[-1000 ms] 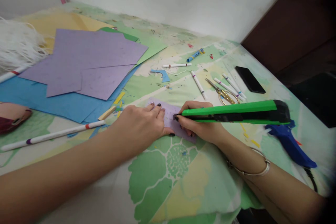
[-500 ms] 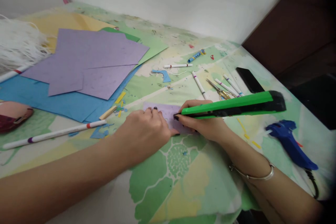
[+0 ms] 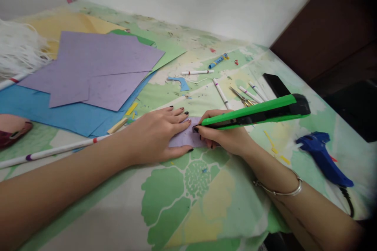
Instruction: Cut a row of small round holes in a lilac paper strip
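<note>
A small piece of purple paper (image 3: 184, 139) lies flat on the table in front of me. My left hand (image 3: 160, 133) rests on its left part, fingers stretched out and thumb apart. In my right hand (image 3: 226, 135) is a green and black utility knife (image 3: 256, 113), gripped near its front end like a pen. The knife slants, its tip at the paper and its back end up to the right. My right fingers cover the paper's right part, and I cannot make out the blade.
Purple sheets (image 3: 103, 53) overlap blue paper (image 3: 59, 111) at the left. Near my right hand lie scissors (image 3: 246, 100), several markers (image 3: 220, 93) and a black phone (image 3: 277, 85). A blue glue gun (image 3: 324, 159) lies farther right. A long white stick (image 3: 61, 150) runs beside my left forearm.
My left hand has gone from curled to spread flat on the paper. The right hand keeps its hold on the knife, which has shifted slightly. The view has moved a little.
</note>
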A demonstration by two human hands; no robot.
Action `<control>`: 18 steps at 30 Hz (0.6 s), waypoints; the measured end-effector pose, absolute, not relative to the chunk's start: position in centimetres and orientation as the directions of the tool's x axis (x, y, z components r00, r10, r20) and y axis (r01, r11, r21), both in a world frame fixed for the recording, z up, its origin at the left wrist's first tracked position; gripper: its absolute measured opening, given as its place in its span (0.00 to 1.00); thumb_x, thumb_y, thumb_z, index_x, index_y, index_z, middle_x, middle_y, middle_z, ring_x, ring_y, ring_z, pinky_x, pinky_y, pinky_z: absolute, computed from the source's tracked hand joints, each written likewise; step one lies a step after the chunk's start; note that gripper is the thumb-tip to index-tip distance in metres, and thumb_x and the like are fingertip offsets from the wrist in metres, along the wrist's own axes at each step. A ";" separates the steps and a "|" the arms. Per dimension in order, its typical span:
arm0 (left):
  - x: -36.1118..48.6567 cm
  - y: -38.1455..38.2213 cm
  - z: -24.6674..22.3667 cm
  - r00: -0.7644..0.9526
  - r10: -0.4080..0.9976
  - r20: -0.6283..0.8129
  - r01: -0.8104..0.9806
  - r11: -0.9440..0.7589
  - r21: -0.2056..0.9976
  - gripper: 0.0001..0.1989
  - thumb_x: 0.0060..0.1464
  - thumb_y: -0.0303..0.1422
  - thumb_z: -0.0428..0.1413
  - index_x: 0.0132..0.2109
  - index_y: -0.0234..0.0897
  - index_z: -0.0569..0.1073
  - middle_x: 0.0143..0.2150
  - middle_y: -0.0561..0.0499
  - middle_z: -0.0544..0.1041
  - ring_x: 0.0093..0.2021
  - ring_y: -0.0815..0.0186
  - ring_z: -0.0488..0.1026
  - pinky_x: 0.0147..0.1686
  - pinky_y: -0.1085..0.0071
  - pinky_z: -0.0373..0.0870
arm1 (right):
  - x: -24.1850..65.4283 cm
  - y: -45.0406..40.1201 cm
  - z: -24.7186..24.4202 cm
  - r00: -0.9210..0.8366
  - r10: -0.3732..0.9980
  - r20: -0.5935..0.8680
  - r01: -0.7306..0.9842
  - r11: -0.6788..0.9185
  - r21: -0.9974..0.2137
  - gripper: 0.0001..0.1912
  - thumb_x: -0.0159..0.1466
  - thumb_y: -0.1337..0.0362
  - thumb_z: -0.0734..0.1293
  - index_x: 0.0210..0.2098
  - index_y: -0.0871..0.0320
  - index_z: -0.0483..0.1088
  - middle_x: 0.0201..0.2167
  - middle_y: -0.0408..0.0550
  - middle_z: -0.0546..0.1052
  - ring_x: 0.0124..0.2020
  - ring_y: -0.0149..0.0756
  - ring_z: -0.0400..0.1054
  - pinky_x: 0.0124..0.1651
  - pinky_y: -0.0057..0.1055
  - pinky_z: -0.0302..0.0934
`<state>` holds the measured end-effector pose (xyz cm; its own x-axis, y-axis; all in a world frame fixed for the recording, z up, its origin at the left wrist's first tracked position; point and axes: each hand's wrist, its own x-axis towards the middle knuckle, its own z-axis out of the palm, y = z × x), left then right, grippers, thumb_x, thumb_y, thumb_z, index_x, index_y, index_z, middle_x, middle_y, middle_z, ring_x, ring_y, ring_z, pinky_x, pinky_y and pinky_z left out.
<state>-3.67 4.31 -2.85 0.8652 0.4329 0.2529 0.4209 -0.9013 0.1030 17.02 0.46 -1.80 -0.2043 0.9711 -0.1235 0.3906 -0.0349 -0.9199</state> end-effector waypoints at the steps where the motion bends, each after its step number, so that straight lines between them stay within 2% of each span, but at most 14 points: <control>1: -3.6 4.1 -2.9 0.858 0.448 0.251 0.438 -0.894 0.097 0.27 0.59 0.46 0.49 0.56 0.30 0.72 0.57 0.37 0.73 0.60 0.53 0.68 0.60 0.56 0.61 | 17.0 0.4 -1.9 -0.203 0.972 -0.114 0.398 -0.025 -0.917 0.09 0.58 0.65 0.67 0.23 0.59 0.67 0.13 0.38 0.69 0.13 0.24 0.63 0.15 0.18 0.58; 6: -3.5 3.6 -2.7 0.846 0.479 0.234 0.472 -0.877 0.091 0.28 0.59 0.47 0.48 0.56 0.30 0.72 0.56 0.37 0.74 0.60 0.52 0.68 0.58 0.55 0.64 | 16.9 0.0 -2.1 -0.191 0.978 -0.082 0.426 0.007 -0.905 0.09 0.58 0.64 0.67 0.23 0.58 0.66 0.12 0.38 0.69 0.13 0.25 0.64 0.15 0.19 0.58; 18: -3.5 3.4 -2.9 0.831 0.509 0.226 0.498 -0.861 0.106 0.28 0.59 0.48 0.49 0.57 0.30 0.71 0.56 0.38 0.74 0.61 0.52 0.67 0.58 0.55 0.63 | 17.0 -0.3 -2.0 -0.171 0.983 -0.061 0.434 0.019 -0.901 0.08 0.57 0.64 0.67 0.23 0.58 0.66 0.12 0.39 0.69 0.12 0.26 0.63 0.15 0.21 0.58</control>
